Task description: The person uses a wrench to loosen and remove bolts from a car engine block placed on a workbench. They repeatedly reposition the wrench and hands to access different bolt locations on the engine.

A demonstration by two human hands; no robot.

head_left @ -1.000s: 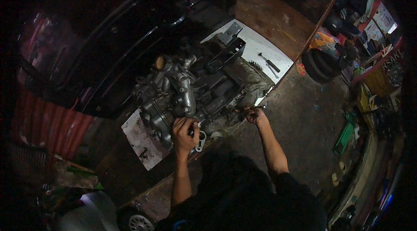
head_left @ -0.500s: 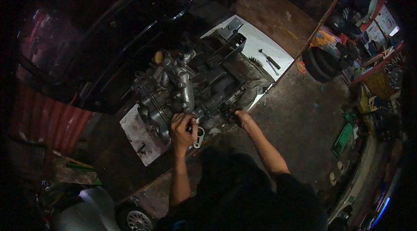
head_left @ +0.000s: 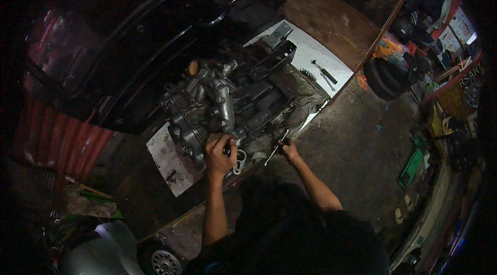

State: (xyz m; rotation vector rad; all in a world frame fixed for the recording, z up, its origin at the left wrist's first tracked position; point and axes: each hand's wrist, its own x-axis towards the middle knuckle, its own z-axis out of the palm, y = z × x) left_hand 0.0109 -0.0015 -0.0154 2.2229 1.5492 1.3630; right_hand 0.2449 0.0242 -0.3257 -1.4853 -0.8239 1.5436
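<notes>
Left hand (head_left: 221,153) curled at the engine (head_left: 226,105), right hand (head_left: 290,149) clamped on a slim rod (head_left: 272,154).
We have the engine by the near edge of the worktop (head_left: 135,192), likely for easy reach; whether our left fingers grip something or merely steady it, we cannot tell.

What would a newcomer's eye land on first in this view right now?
Probably the bulky metal engine in the middle, with a round orange-brown mouth toward its far left. Next, the slim bright rod in the right hand, by the engine's near right side, and the left hand curled at its near edge. The white sheet at the upper right, with a black-handled tool on it, also stands out.
</notes>
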